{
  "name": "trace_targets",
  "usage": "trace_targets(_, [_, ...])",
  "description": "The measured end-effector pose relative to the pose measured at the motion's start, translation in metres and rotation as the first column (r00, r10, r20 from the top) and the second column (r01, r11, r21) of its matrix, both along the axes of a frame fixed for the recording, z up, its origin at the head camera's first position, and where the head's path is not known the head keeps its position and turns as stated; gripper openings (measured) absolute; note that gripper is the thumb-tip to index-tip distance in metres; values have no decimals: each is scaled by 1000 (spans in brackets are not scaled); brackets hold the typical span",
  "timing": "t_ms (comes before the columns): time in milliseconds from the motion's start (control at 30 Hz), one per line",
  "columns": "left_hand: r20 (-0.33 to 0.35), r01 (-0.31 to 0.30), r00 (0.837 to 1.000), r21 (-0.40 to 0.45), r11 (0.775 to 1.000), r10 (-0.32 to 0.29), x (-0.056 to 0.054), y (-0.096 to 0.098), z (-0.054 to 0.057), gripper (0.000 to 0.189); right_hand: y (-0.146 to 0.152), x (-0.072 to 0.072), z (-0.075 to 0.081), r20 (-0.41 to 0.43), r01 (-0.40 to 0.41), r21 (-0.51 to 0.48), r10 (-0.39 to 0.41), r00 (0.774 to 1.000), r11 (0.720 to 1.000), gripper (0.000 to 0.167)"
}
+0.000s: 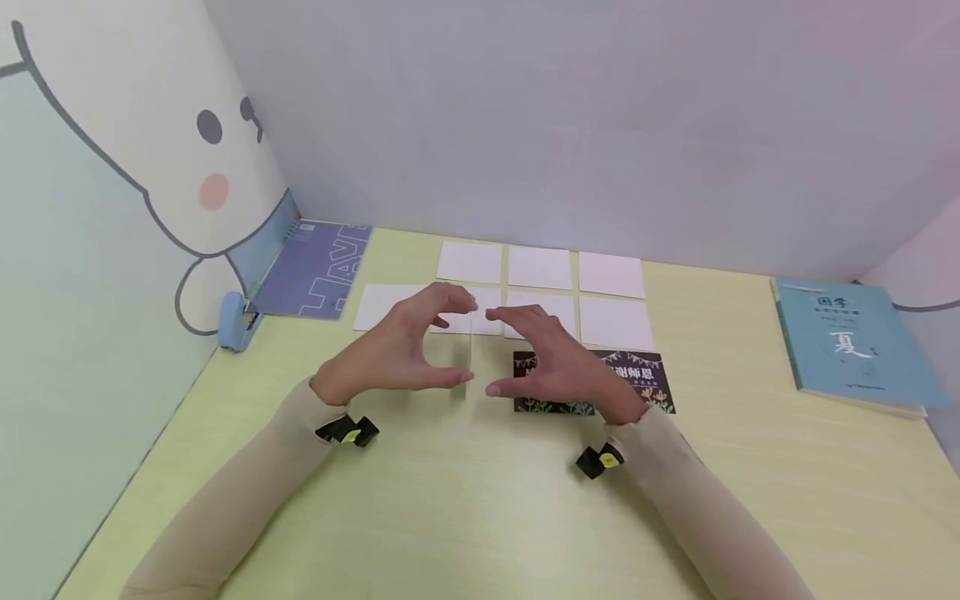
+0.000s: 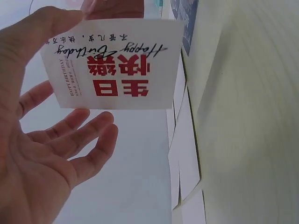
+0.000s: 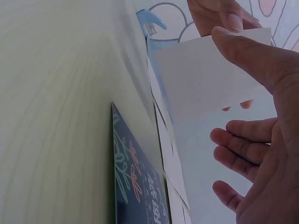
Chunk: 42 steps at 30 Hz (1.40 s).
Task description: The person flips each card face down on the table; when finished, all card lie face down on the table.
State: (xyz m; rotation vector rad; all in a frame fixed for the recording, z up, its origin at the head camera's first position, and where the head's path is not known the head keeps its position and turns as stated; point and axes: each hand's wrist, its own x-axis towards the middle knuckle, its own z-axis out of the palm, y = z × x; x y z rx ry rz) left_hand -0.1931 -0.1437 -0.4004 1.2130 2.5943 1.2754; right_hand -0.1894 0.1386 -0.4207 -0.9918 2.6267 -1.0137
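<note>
A white birthday card (image 2: 117,70) with red characters and black script stands on edge above the table. My left hand (image 1: 401,346) holds it by two opposite edges, between thumb and fingertips. From above only the card's thin side shows, while the right wrist view shows its plain back (image 3: 205,70). My right hand (image 1: 558,358) is held just right of the card, thumb and fingers spread in a curve, with a small gap to it. Below that hand lies a dark printed card (image 1: 637,375), partly covered by it.
Several white cards (image 1: 538,268) lie in two rows behind the hands. A purple notebook (image 1: 315,271) and a blue stapler-like object (image 1: 234,323) are at the left, a blue book (image 1: 851,346) at the right. Panels (image 1: 570,125) border the table.
</note>
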Motion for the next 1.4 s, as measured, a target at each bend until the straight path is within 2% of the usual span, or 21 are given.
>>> trace_targets(267, [-3,-11,1000,8,1000,11,1,0,6,74,-8,2,-7,-39,-3,-11,3,999,1000,91])
trace_targets(567, [-13,-13,1000,15,1000,13,-1,-2,7,72,-11,4,-10,-24,-6,0,6,1000,1000,87])
trace_targets(667, [5,-19,1000,-28,999,19,-1,-4,7,72,-10,4,-9,-49,-3,23,4,999,1000,85])
trace_targets(800, [66,-11,998,-138,990,20,-2,-7,5,80,-8,3,-8,-93,5,80,3,996,997,83])
trace_targets(867, [92,-14,995,-220,975,35,-2,-8,3,87,-7,3,-8,-101,6,112,5,995,994,83])
trace_targets(933, [105,-23,993,-309,951,58,-3,-8,0,93,-8,4,-8,-98,9,144,5,995,990,83])
trace_targets(1033, [85,-50,992,-442,896,97,-1,-7,-5,97,-9,4,-11,-92,17,186,0,996,982,83])
trace_targets(1133, [51,-78,991,-517,852,122,0,-6,-9,99,-11,4,-16,-87,29,207,-11,996,978,85])
trace_targets(1233, [27,-100,990,-549,830,137,1,-6,-12,100,-14,4,-20,-81,31,209,-14,997,977,85])
trace_targets(1400, [6,-108,991,-572,813,136,0,-4,-14,101,-13,4,-23,-88,35,212,-16,996,977,90])
